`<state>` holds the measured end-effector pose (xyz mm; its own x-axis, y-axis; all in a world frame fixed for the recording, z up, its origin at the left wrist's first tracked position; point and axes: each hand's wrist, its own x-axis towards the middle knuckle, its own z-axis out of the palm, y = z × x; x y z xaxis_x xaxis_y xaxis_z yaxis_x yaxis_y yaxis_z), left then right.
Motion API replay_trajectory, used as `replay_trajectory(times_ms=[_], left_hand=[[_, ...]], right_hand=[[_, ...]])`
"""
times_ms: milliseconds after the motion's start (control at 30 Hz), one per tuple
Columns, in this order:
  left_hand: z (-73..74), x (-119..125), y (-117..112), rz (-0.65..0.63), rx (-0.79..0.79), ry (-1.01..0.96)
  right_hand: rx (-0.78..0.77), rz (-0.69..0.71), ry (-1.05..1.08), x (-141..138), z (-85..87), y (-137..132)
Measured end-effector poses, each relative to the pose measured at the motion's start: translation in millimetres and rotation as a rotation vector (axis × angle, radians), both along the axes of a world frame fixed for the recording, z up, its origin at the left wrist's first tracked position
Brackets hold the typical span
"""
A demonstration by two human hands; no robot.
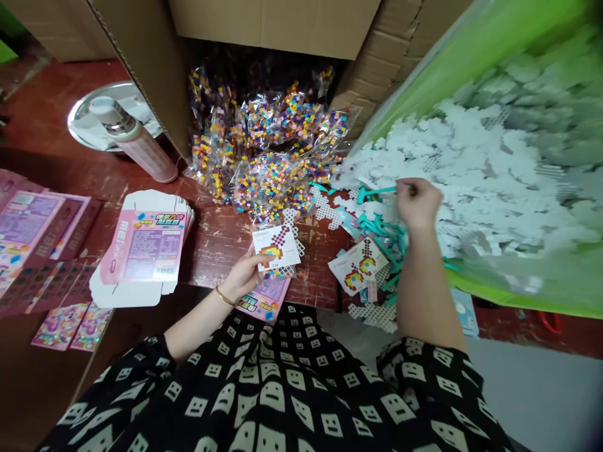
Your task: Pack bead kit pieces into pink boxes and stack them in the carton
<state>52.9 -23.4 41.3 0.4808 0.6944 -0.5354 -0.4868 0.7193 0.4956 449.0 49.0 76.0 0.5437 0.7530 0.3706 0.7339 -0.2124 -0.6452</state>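
My left hand [244,275] is closed on a white pattern card [276,248] printed with a pixel design, held together with a bag of coloured beads and a white grid piece beneath it. Under that hand a pink printed box [268,296] lies at the table edge. My right hand [418,199] is closed on one end of a teal plastic tool [377,192], lifted over a heap of similar teal tools [389,235]. More pattern cards [360,265] lie below, beside white grid pieces [374,315].
An open cardboard box [282,28] holds clear bags of coloured beads [273,182]. White pieces fill a green-walled container [532,295] at right. Flattened pink boxes [146,248] are stacked at left, near a pink bottle [146,150] and a metal tray [78,119].
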Motion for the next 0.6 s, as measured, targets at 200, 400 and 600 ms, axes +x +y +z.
replay_trajectory(times_ms=[200, 400, 600], left_hand=[[-0.3, 6.3, -0.3, 0.033, 0.098, 0.067], [5.0, 7.1, -6.2, -0.057, 0.302, 0.119], [0.2, 0.2, -7.3, -0.117, 0.444, 0.182]], right_hand=[[-0.022, 0.512, 0.464, -72.1, 43.1, -52.6], [-0.241, 1.013, 0.293, -177.3, 30.7, -49.4], [-0.145, 0.722, 0.729, -196.3, -6.0, -53.5]])
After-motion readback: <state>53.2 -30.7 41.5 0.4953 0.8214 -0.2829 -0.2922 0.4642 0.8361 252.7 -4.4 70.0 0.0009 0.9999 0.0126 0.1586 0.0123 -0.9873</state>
